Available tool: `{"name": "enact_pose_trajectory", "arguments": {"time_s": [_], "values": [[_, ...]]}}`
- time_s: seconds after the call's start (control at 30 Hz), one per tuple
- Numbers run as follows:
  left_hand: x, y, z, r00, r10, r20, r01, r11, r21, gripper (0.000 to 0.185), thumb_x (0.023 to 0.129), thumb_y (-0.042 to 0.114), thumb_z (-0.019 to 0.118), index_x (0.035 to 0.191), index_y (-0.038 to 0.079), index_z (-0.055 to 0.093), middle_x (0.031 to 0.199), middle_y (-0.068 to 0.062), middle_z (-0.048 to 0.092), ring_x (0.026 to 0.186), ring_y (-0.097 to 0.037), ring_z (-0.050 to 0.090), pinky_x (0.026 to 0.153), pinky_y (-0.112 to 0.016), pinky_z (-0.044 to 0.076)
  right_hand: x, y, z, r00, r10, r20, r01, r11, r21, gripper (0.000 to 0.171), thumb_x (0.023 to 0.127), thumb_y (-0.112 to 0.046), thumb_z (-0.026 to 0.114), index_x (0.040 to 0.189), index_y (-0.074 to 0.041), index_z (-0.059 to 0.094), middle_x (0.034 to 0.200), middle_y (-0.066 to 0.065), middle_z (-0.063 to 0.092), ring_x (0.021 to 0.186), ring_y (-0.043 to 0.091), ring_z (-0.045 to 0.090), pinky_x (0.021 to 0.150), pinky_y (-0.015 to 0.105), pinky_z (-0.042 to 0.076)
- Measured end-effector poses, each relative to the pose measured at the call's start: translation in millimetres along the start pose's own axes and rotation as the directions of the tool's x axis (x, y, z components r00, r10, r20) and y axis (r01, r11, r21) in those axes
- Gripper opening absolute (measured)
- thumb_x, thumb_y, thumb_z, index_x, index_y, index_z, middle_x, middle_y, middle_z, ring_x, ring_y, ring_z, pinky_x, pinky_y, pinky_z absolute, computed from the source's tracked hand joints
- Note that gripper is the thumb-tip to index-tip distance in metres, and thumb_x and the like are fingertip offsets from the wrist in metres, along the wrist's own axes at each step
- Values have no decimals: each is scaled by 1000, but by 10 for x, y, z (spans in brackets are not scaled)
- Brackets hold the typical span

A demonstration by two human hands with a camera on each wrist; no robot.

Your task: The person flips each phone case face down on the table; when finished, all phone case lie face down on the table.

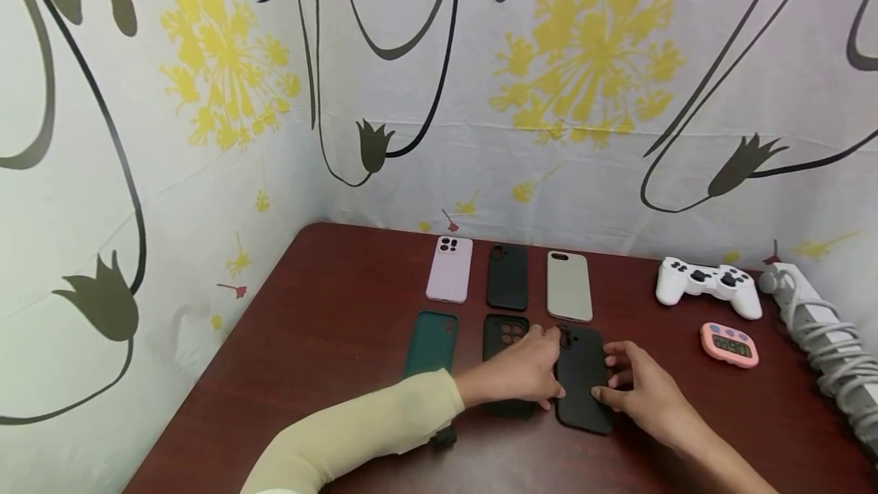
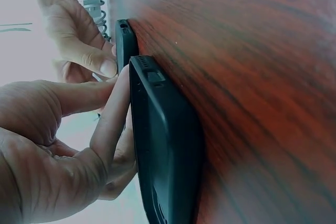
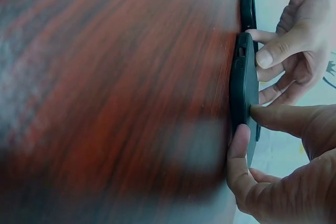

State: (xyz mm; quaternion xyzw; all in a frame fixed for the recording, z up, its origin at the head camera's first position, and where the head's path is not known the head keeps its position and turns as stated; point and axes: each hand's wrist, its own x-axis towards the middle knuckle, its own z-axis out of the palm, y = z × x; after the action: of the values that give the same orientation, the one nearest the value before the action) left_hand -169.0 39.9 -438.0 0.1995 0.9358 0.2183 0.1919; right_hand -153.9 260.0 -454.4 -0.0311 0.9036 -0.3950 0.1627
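Note:
A black phone case (image 1: 583,395) lies flat, back up, at the right of the front row. My right hand (image 1: 641,387) pinches its right edge; the right wrist view has the thumb on the top face of the case (image 3: 241,85) and a finger against its side. My left hand (image 1: 524,368) reaches across a second black phone case (image 1: 504,407), its fingers and thumb touching the left edge of the first. That second case (image 2: 176,140) lies hollow side up, partly hidden under the left hand. Left of it a teal phone case (image 1: 432,341) is partly covered by the left sleeve (image 1: 370,421).
Behind stands a row of a lavender case (image 1: 450,269), a dark case (image 1: 507,278) and a pale beige case (image 1: 568,287). To the right are a white game controller (image 1: 709,286), a pink timer (image 1: 729,345) and a power strip (image 1: 809,288) wrapped in its cord. Patterned cloth (image 1: 425,197) borders the table.

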Motion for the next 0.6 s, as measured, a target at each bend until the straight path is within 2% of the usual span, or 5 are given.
{"name": "enact_pose_trajectory", "arguments": {"time_s": [0.13, 0.23, 0.37, 0.47, 0.6], "values": [[-1, 10, 0, 1000, -9, 0, 9, 1000, -5, 93, 92, 34, 85, 166, 14, 33, 160, -9, 47, 96, -6, 65, 70, -13, 52, 7, -6, 11, 1000, 1, 0, -1, 1000, -10, 74, 90, -13, 84, 147, 7, 41, 132, 24, 57, 96, 20, 62, 63, 29, 58], [-4, 3, -15, 1000, 1, -3, 0, 1000, 9, 88, 92, 37, 85, 163, 14, 39, 155, -8, 52, 106, -8, 65, 77, -14, 53, 7, -1, 10, 1000, 0, -3, 0, 1000, -13, 75, 90, -14, 84, 147, 7, 41, 132, 24, 57, 96, 20, 62, 63, 29, 59], [-32, -54, -89, 999, 22, 40, -17, 993, -121, 77, 96, 40, 79, 160, 15, 46, 141, 0, 68, 86, -3, 73, 92, -17, 56, 7, 12, -7, 1000, 11, -3, -11, 1000, 3, 75, 90, -13, 83, 149, 8, 41, 134, 26, 56, 98, 20, 62, 65, 29, 61], [-85, -128, -167, 992, 22, 126, 20, 945, -325, 74, 99, 40, 76, 161, 18, 44, 146, 4, 67, 69, -3, 74, 102, -22, 56, 4, 26, -17, 1000, 11, 3, -11, 1000, 19, 75, 91, -11, 82, 150, 7, 41, 136, 26, 56, 100, 20, 62, 66, 29, 61], [-178, -240, -223, 976, 47, 211, 69, 859, -507, 75, 100, 40, 75, 164, 22, 40, 157, 0, 58, 77, -9, 79, 105, -30, 57, -6, 42, -5, 1000, -7, 0, 7, 1000, 13, 74, 90, -9, 83, 150, 6, 43, 136, 26, 55, 101, 20, 63, 66, 29, 61]]}}
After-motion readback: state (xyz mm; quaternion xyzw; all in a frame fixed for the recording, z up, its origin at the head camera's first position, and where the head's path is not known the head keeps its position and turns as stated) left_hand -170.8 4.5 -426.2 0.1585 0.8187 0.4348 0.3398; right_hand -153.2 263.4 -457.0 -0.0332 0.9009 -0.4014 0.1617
